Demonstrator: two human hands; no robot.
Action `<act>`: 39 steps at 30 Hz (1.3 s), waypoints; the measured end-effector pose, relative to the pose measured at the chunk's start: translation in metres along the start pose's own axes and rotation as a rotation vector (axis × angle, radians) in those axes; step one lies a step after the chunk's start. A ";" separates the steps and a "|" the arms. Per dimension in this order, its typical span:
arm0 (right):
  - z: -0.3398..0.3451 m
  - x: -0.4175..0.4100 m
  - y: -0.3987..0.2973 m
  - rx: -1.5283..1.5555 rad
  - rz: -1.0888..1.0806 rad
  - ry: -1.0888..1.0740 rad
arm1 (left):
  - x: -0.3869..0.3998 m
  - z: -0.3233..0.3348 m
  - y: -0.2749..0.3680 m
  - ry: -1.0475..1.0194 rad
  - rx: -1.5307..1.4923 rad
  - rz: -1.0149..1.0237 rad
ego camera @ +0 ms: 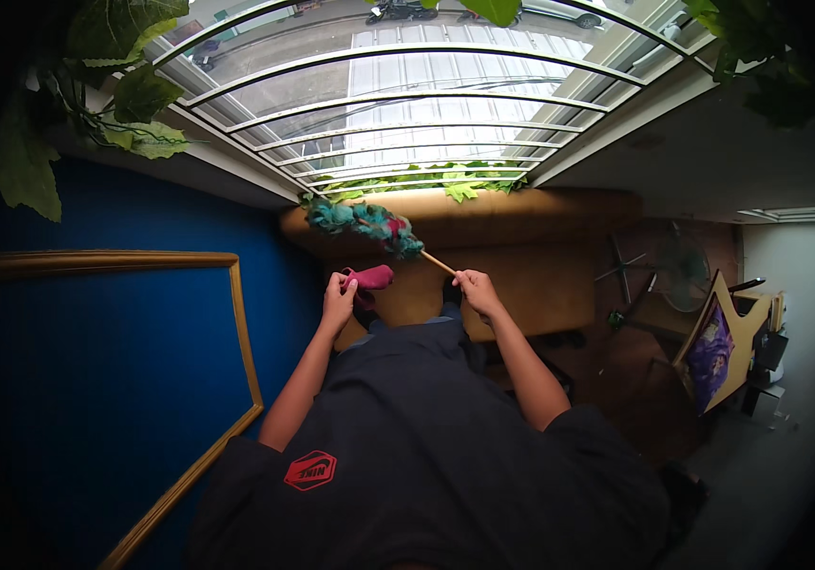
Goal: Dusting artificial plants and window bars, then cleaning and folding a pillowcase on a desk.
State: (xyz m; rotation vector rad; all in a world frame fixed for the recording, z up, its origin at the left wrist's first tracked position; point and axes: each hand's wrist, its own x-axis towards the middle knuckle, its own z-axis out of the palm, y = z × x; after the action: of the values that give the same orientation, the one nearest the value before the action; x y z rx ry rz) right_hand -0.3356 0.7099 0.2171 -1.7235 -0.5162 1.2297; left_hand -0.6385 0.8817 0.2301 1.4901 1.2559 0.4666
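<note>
My right hand (476,291) grips the lower end of a thin wooden-looking stick. The stick belongs to a duster (371,221) with a shaggy teal head, which has a red patch on it and points up to the left, just inside the window. In my left hand (338,303) is a crumpled dark-pink cloth (371,278), pinched between thumb and fingers. The cloth hangs below the duster head, apart from it. Under both hands lies a tan sofa (535,278), on which my feet appear to stand.
White window bars (407,95) cross the opening ahead, with leafy garlands (461,185) along its sill and at both upper corners. A gold frame (240,328) is on the blue wall at left. To the right stand a fan (682,271) and a wooden board (742,342) with a purple picture.
</note>
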 end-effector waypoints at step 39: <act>0.020 -0.236 -0.118 -0.100 -0.309 0.444 | 0.019 -0.017 0.023 -0.205 0.136 0.056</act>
State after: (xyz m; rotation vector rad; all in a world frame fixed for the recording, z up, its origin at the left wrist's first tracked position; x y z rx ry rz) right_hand -0.4312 0.5970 0.4367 -1.8479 -0.5533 0.5888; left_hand -0.6349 0.9094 0.2505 1.6464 1.1041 0.2606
